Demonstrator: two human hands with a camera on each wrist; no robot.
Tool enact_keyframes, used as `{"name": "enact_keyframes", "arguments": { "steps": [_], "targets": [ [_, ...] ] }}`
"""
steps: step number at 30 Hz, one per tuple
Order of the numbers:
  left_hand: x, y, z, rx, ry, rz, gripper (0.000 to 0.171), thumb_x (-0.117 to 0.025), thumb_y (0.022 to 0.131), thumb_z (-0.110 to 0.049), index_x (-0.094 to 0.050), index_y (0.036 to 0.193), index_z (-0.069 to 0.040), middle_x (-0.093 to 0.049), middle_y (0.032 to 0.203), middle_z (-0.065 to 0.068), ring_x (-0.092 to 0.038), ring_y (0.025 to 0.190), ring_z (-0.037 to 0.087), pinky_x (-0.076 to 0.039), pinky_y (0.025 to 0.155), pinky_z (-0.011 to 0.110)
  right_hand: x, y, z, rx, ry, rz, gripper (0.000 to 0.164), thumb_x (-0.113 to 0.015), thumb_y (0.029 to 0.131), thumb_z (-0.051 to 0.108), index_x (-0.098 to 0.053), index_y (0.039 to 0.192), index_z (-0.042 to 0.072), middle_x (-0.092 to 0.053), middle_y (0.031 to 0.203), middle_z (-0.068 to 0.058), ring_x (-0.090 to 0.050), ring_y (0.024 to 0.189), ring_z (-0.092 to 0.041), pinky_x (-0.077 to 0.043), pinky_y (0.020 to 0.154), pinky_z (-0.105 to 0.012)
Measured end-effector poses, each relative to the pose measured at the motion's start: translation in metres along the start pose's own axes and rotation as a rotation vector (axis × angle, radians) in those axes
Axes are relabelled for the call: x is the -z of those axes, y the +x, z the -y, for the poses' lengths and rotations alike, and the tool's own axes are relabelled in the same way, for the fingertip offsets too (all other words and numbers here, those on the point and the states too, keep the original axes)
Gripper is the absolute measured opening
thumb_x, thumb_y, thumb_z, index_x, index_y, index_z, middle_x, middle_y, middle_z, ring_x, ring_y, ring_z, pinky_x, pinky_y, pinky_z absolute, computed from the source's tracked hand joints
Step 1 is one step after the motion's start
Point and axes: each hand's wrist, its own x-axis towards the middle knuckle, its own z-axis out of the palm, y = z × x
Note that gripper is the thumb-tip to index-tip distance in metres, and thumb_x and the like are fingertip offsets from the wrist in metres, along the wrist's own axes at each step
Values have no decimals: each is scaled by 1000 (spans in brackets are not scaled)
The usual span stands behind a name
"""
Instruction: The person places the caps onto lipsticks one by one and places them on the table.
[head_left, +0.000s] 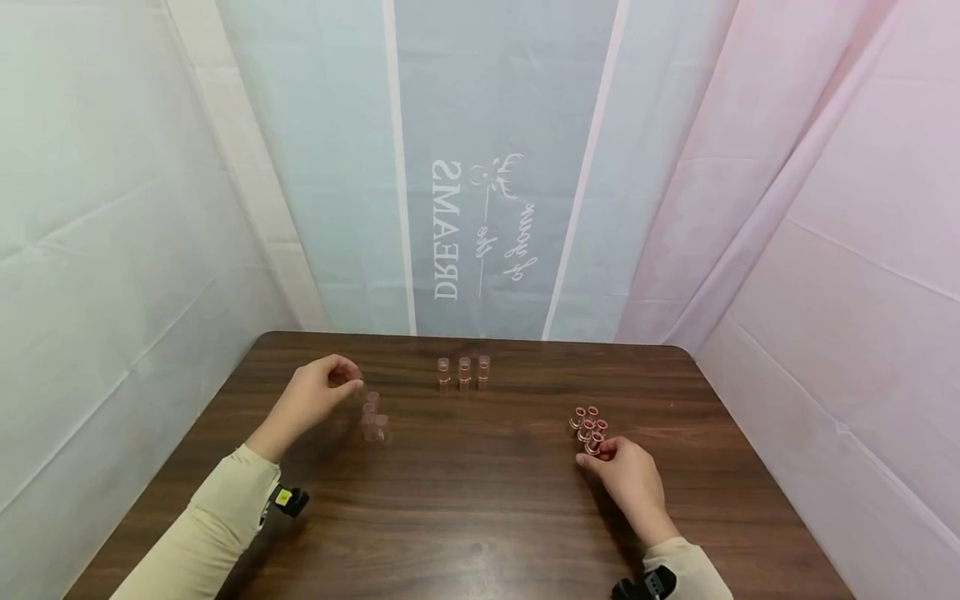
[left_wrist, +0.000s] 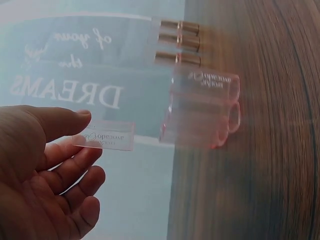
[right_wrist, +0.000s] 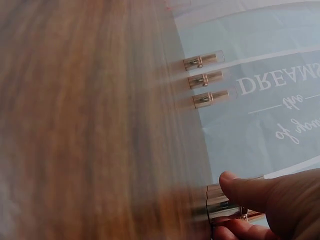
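My left hand [head_left: 313,392] pinches a clear pinkish lipstick cap [left_wrist: 112,136] with printed lettering between thumb and fingers, raised off the table at the left. Beside it, several more clear caps [head_left: 377,427] stand upright in a tight cluster. My right hand [head_left: 632,482] has thumb and fingers around a shiny rose-gold lipstick tube [head_left: 594,445], the nearest of a group at the right. The other uncapped tubes [head_left: 579,416] in that group stand just beyond it, close together. In the right wrist view the fingers partly cover the gripped tube.
Three lipsticks with clear caps [head_left: 464,372] stand in a row near the back edge. All stands on a dark brown wooden table [head_left: 480,500]. Behind hangs a blue-grey curtain [head_left: 495,100] with mirrored lettering, and pale fabric [head_left: 112,208] encloses the sides.
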Motion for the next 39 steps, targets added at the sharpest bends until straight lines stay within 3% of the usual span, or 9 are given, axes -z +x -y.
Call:
{"name": "enact_keyframes", "arguments": {
  "steps": [8,14,20,25,29,32,39],
  "targets": [
    [-1,-4,-15,-30,10,14,23,-68,90,-34,-63,105,-17,-67,97,-2,-62,89,16,-51,77,36,4,-1,1,48,14,-28,32,-77,77,43,-67,87,14,-67,81,1,-55,68,-14,-40,58,-30],
    [-1,-12,-31,-55,-3,50,21,-70,88,-34,-63,103,-20,-66,95,-5,-62,89,15,-51,76,34,29,-7,3,84,59,-49,29,-75,80,38,-65,87,12,-66,83,-3,-54,71,-16,-41,62,-30],
    [-2,-19,-46,-116,-3,74,17,-71,88,-31,-63,100,-23,-64,94,-8,-61,91,14,-50,80,38,52,-4,11,159,159,-140,25,-73,83,31,-62,95,12,-64,86,-3,-54,75,-14,-43,65,-25],
    [-2,-24,-59,-172,-15,67,14,-72,87,-29,-64,97,-24,-62,93,-9,-59,90,16,-49,79,36,61,-1,38,241,362,-139,29,-72,87,34,-62,101,10,-63,87,-5,-56,74,-8,-45,64,-19],
    [-7,-27,-68,-197,-59,89,13,-72,87,-27,-64,97,-23,-59,91,-7,-59,71,12,-50,65,28,63,-3,71,338,495,-79,29,-70,88,34,-64,102,9,-66,90,-7,-60,76,-9,-49,65,-21],
    [-13,-28,-73,-212,-78,122,12,-72,87,-28,-63,95,-25,-58,91,-7,-56,58,11,-49,57,25,59,-6,93,395,520,-44,27,-68,89,36,-65,101,12,-66,88,-5,-61,72,-12,-50,61,-24],
    [-28,-30,-81,-288,-41,131,13,-73,85,-31,-62,91,-29,-60,88,-12,-57,85,12,-48,71,27,39,-13,124,479,533,12,25,-69,87,37,-67,100,15,-67,91,0,-60,79,-14,-50,68,-23]
  ]
}}
